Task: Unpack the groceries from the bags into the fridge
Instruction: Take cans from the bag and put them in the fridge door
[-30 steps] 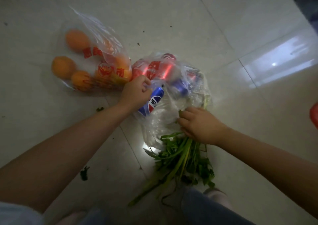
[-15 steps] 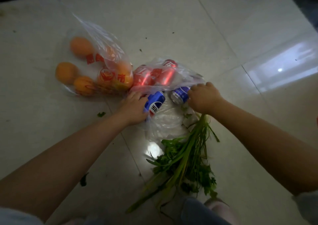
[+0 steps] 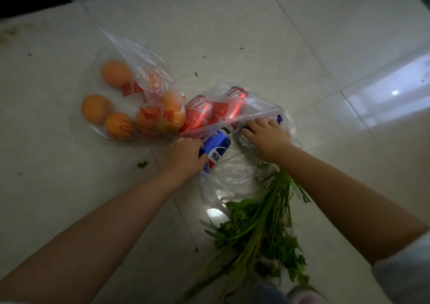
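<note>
Pale floor tiles [image 3: 267, 36] carry everything, dim and speckled with bits of leaf. My left hand [image 3: 185, 156] has its fingers curled round the side of the blue cola can [image 3: 216, 152], which lies on its side at the mouth of the clear bag [image 3: 235, 178], long axis slanting from near left to far right, top end pointing far. I judge it rigid, fairly heavy if full, and slick; a wrap round the middle of the barrel suits it best. My right hand [image 3: 266, 135] reaches into the bag, fingers bent over a second can [image 3: 278, 118], mostly hidden, so its lie is unclear. Red cans [image 3: 202, 113] sit deeper in. Oranges [image 3: 116, 73] fill another bag to the left; limp greens [image 3: 260, 234] lie near me.
</note>
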Demonstrator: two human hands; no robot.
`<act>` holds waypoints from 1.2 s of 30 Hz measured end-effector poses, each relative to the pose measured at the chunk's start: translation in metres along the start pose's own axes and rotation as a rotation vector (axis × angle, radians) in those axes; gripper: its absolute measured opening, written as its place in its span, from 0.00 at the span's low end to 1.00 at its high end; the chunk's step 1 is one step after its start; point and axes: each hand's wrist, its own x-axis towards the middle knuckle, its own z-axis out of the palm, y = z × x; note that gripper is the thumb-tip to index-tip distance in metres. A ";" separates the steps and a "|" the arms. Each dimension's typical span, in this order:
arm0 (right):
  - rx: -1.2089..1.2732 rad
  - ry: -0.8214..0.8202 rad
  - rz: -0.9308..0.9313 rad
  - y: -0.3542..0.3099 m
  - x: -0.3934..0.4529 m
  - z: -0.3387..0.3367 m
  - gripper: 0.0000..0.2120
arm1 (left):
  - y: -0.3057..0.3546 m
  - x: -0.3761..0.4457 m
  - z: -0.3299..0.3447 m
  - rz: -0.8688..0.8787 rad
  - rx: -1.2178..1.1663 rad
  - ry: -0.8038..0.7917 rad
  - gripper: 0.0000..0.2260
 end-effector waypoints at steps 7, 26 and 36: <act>-0.080 -0.060 -0.008 -0.005 0.011 0.003 0.36 | 0.005 -0.006 -0.006 0.083 -0.092 0.043 0.11; 0.822 0.209 0.266 -0.013 -0.066 0.016 0.31 | 0.043 -0.003 0.001 0.094 0.321 -0.056 0.15; 0.664 -0.107 0.284 -0.024 -0.056 0.017 0.30 | 0.058 0.015 0.012 0.255 0.585 -0.069 0.18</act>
